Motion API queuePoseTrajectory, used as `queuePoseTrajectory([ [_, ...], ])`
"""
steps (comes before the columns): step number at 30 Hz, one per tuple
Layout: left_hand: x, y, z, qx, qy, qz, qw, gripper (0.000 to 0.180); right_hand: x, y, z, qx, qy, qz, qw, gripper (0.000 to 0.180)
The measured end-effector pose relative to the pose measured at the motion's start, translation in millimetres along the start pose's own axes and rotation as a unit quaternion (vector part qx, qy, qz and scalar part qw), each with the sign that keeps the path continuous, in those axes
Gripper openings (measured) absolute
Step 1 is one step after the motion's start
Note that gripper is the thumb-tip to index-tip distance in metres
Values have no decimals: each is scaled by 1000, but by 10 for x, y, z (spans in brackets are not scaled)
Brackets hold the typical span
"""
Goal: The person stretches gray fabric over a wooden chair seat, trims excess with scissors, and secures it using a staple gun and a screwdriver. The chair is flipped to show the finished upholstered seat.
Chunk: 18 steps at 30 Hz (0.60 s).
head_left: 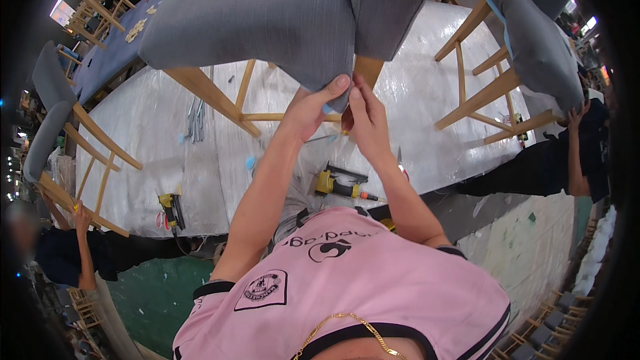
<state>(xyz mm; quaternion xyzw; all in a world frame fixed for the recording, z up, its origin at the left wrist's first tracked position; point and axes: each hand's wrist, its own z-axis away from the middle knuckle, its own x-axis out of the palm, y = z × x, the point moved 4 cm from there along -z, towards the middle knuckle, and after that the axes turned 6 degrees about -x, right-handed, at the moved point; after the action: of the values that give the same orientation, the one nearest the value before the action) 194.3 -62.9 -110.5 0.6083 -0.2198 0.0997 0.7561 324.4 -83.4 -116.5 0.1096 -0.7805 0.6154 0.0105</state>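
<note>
A chair with grey fabric upholstery (267, 20) and wooden legs (203, 93) stands in front of me on the plastic-covered table. With thumb and fingers, my left hand (310, 110) pinches the loose flap of grey fabric at the seat's lower corner. My right hand (365, 117) closes on the same corner from the other side, beside a wooden leg (368, 73); its fingertips are partly hidden. Below my hands, a yellow and black staple gun (337, 183) lies close to my body, with a hose fitting at its end.
Plastic film wraps the tabletop (207, 187). Another staple gun (171, 210) lies at left, near thin grey strips (195, 120). Red-handled scissors (403, 165) lie right of my forearm. Co-workers handle grey chairs at the left (57, 87) and right (533, 33).
</note>
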Motion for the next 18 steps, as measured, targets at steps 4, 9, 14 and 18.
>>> queuePoseTrajectory([
  [4,26,23,-1,6,-28,-14,1000,59,30,-123,-129,-157,-38,168,972,42],
  [9,-8,-56,-80,57,-110,7,992,64,36,-172,-66,-199,-16,221,955,47],
  [14,-3,11,-130,103,-134,221,960,90,-11,-165,-81,-194,-23,217,956,44],
  [18,-53,-116,-48,108,-92,369,919,84,-48,-86,-88,-199,-24,218,955,46],
])
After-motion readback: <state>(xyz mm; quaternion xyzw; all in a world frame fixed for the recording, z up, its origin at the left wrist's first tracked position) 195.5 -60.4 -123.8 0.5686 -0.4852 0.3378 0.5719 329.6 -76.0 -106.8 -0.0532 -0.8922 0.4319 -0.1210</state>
